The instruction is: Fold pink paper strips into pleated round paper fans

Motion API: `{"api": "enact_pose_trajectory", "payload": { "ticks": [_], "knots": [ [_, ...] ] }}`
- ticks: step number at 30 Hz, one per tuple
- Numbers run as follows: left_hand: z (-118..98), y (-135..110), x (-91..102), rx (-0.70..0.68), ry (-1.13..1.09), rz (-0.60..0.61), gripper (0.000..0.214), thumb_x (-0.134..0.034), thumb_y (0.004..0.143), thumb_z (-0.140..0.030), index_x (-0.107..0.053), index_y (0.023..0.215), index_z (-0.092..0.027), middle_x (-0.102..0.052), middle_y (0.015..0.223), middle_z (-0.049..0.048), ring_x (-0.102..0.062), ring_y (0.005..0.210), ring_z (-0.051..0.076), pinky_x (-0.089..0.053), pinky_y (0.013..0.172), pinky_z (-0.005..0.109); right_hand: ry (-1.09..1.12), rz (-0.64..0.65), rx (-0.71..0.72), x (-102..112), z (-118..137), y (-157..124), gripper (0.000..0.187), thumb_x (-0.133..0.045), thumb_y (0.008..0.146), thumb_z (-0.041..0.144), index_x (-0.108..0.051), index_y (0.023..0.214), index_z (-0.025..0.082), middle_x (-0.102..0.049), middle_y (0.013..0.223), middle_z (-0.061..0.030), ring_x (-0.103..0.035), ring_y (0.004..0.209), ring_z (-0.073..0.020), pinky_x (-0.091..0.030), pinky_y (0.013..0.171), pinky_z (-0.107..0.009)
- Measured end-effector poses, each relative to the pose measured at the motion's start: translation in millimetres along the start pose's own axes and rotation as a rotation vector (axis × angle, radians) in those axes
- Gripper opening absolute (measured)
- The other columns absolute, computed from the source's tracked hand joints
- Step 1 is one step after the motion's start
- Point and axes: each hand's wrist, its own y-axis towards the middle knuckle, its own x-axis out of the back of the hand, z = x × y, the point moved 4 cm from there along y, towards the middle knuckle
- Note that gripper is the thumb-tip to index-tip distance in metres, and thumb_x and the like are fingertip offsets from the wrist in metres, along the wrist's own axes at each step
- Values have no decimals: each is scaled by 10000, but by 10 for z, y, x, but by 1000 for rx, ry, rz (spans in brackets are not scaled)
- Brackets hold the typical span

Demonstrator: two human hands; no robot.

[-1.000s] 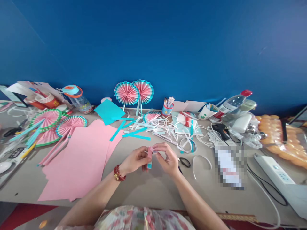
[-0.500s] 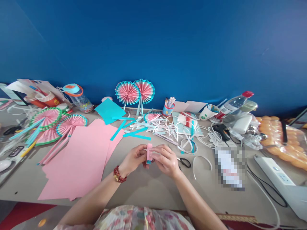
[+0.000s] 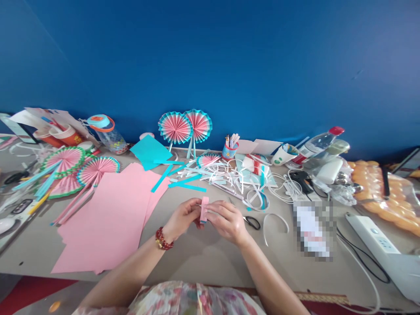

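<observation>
We hold a small, narrow piece of folded pink paper over the desk, between its front and back edges. We see a slim pink face turned toward us, longer than wide, with a little blue showing at the end nearer the front edge. The other end points to the back edge, leaning slightly right; its inner folds we cannot make out.
</observation>
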Motion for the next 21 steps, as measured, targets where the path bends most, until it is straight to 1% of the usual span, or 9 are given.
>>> {"api": "enact_pose_trajectory", "payload": {
  "ticks": [3,7,12,14,16,19,21],
  "knots": [
    [-11,-2,2,-2,5,-1,332,-633,848,-396,-588,1053,-139,-621,690,5,-617,558,128,-509,569,259,2,5,-4,1,-3,-8,249,-570,887,129,-655,1080,261,-719,1079,-67,-653,982,-216,-551,805,-366],
    [-14,-10,15,-10,50,-16,330,-616,856,-400,-583,1059,-143,-617,651,-7,-616,533,125,-499,550,246,63,-2,-17,-3,-20,-14,272,-580,857,93,-645,1073,245,-717,1075,-78,-653,976,-222,-549,814,-379],
    [-19,-17,7,-15,135,-4,290,-543,898,-423,-575,1003,-154,-642,640,-1,-614,476,114,-436,463,197,195,-52,-72,-27,-47,1,274,-538,879,114,-641,1083,266,-718,1049,-78,-671,938,-203,-551,808,-374],
    [-27,-17,0,-7,168,-8,288,-528,903,-435,-567,969,-157,-667,664,14,-606,452,107,-393,422,178,287,-101,-150,-33,-63,2,238,-540,883,126,-646,1049,259,-717,1021,-80,-677,920,-205,-550,797,-372],
    [-35,-16,2,2,204,-29,301,-527,896,-459,-561,927,-161,-667,646,12,-567,410,94,-367,389,170,404,-169,-269,-40,-90,-11,180,-552,889,149,-644,1008,247,-711,982,-83,-677,916,-213,-548,795,-377],
    [-50,-18,19,-12,290,-74,338,-527,883,-507,-564,880,-170,-569,530,-42,-479,354,78,-360,361,170,585,-276,-445,-64,-130,-50,97,-562,903,199,-625,970,231,-692,923,-82,-667,898,-222,-545,786,-386],
    [-62,-20,30,-40,360,-92,358,-504,893,-525,-566,847,-176,-489,489,-68,-436,339,70,-342,350,166,677,-316,-514,-88,-142,-67,62,-577,903,236,-615,950,222,-679,901,-81,-659,881,-222,-542,770,-381]
  ]
}}
